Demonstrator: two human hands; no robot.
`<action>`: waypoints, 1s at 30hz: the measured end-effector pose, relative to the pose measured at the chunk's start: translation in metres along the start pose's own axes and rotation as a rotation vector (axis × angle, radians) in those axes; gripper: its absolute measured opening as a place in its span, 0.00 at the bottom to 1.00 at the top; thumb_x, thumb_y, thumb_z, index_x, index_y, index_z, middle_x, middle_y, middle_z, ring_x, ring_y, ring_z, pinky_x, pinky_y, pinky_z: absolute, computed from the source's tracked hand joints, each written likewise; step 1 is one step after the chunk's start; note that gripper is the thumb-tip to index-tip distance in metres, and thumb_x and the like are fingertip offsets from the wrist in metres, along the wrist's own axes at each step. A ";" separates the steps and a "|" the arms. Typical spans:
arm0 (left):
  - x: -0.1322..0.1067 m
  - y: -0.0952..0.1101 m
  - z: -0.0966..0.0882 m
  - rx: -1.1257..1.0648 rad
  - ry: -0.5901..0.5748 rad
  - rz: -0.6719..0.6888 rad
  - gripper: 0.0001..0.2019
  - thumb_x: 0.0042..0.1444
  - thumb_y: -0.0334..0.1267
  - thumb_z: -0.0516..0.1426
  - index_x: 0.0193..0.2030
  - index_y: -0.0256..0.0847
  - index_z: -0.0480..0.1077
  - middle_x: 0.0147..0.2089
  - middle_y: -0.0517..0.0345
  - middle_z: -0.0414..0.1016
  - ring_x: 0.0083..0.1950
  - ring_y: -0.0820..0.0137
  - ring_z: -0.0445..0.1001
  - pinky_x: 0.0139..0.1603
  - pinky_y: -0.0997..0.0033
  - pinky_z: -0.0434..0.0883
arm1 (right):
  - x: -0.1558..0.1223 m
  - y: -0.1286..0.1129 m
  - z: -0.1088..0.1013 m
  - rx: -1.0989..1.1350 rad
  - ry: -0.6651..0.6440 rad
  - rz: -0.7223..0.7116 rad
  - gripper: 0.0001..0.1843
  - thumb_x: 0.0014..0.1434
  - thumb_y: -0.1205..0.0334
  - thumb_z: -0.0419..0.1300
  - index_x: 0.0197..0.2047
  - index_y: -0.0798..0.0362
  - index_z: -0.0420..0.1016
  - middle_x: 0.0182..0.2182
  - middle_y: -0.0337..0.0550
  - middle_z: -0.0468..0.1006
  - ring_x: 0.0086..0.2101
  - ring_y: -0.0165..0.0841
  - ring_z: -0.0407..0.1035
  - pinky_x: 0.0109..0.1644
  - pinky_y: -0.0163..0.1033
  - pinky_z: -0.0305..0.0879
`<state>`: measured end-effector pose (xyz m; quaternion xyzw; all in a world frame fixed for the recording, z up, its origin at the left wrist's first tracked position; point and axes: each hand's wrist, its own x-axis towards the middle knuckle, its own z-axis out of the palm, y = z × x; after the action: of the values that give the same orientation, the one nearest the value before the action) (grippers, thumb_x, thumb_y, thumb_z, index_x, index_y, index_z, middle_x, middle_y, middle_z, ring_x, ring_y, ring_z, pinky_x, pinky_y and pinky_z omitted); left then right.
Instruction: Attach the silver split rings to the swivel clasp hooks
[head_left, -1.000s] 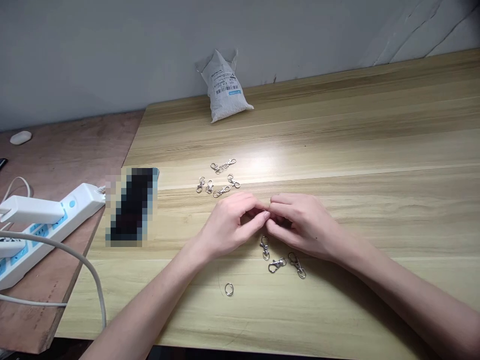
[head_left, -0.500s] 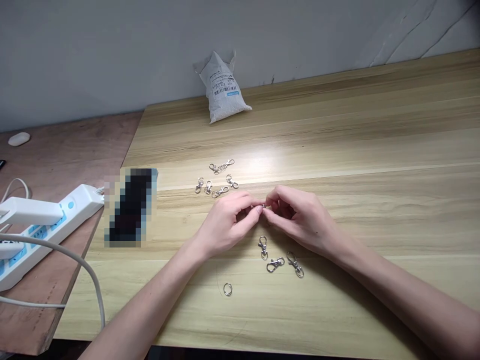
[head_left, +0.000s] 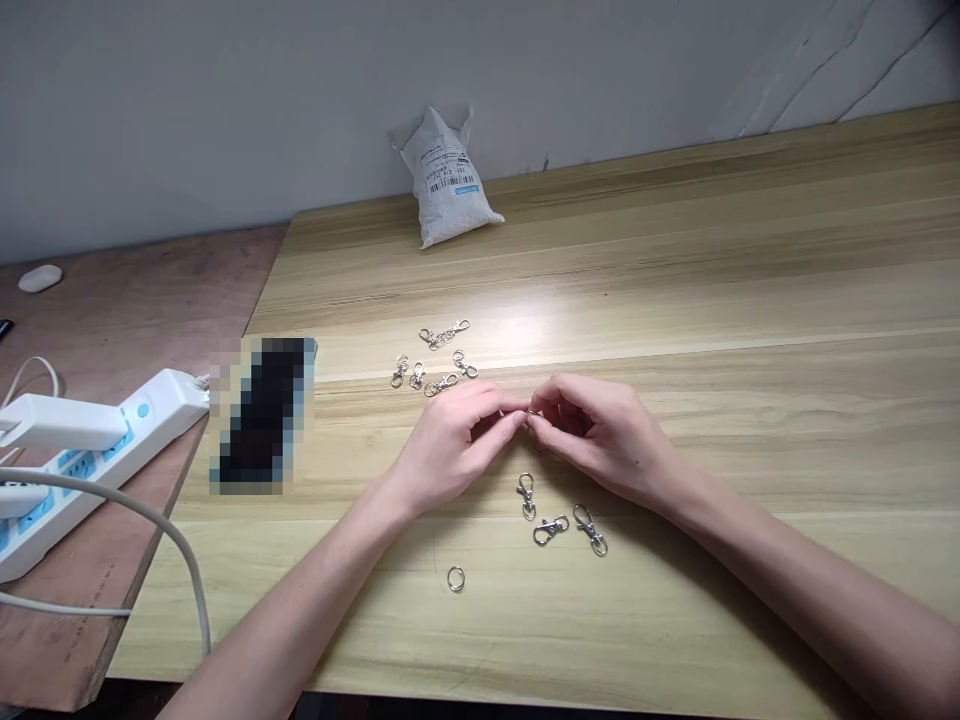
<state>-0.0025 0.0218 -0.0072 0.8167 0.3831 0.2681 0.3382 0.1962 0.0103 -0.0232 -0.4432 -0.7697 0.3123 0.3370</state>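
My left hand (head_left: 465, 440) and my right hand (head_left: 596, 430) meet fingertip to fingertip over the table, both closed in a pinch. Between the tips a thin bit of a small metal ring (head_left: 533, 412) shows; the fingers hide most of it. Below the hands lie three silver lobster clasps: an upright one (head_left: 527, 496), a sideways one (head_left: 551, 530) and a slanted one (head_left: 590, 530). Nearer the front edge is a loose split key ring (head_left: 456, 579). Beyond my left hand, several clasps with rings attached, among them one clasp (head_left: 442, 384), form a loose group.
A white labelled plastic parcel (head_left: 454, 190) leans by the wall at the back. To the left are a pixelated dark phone-like slab (head_left: 262, 415) and a white power strip (head_left: 161, 410) with plugs. A grey cable (head_left: 184, 550) curves over the table's left edge.
My hands stay in nearly the same place, still pinched together. Less of the metal ring shows between the fingertips now. The clasps and the loose key ring have not moved.
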 end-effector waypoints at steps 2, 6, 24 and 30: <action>0.000 0.000 0.000 0.007 0.002 0.001 0.09 0.64 0.34 0.54 0.44 0.39 0.75 0.35 0.55 0.76 0.37 0.70 0.71 0.39 0.66 0.68 | 0.000 0.001 0.000 0.000 -0.003 0.001 0.04 0.60 0.65 0.58 0.32 0.54 0.69 0.24 0.35 0.69 0.23 0.25 0.60 0.27 0.33 0.55; 0.000 0.000 0.000 0.019 0.003 0.002 0.09 0.63 0.34 0.54 0.44 0.40 0.75 0.34 0.55 0.76 0.36 0.70 0.71 0.39 0.66 0.69 | -0.002 0.001 -0.001 -0.001 -0.013 0.003 0.05 0.60 0.65 0.58 0.32 0.54 0.69 0.24 0.35 0.69 0.24 0.25 0.61 0.27 0.33 0.56; 0.000 0.002 -0.001 0.065 -0.034 -0.012 0.09 0.63 0.33 0.54 0.43 0.38 0.75 0.33 0.56 0.74 0.35 0.71 0.68 0.39 0.67 0.66 | 0.000 -0.001 -0.005 -0.028 -0.068 0.011 0.04 0.60 0.65 0.57 0.32 0.53 0.67 0.22 0.34 0.68 0.23 0.25 0.60 0.27 0.33 0.54; 0.002 0.007 -0.003 0.088 -0.068 -0.021 0.08 0.62 0.33 0.54 0.41 0.38 0.75 0.32 0.57 0.73 0.35 0.71 0.67 0.38 0.68 0.64 | 0.001 -0.004 -0.008 -0.065 -0.111 0.006 0.03 0.59 0.65 0.56 0.33 0.53 0.67 0.22 0.34 0.68 0.23 0.25 0.59 0.27 0.33 0.53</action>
<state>-0.0004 0.0209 0.0004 0.8354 0.3914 0.2193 0.3176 0.2001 0.0106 -0.0154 -0.4384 -0.7955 0.3122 0.2783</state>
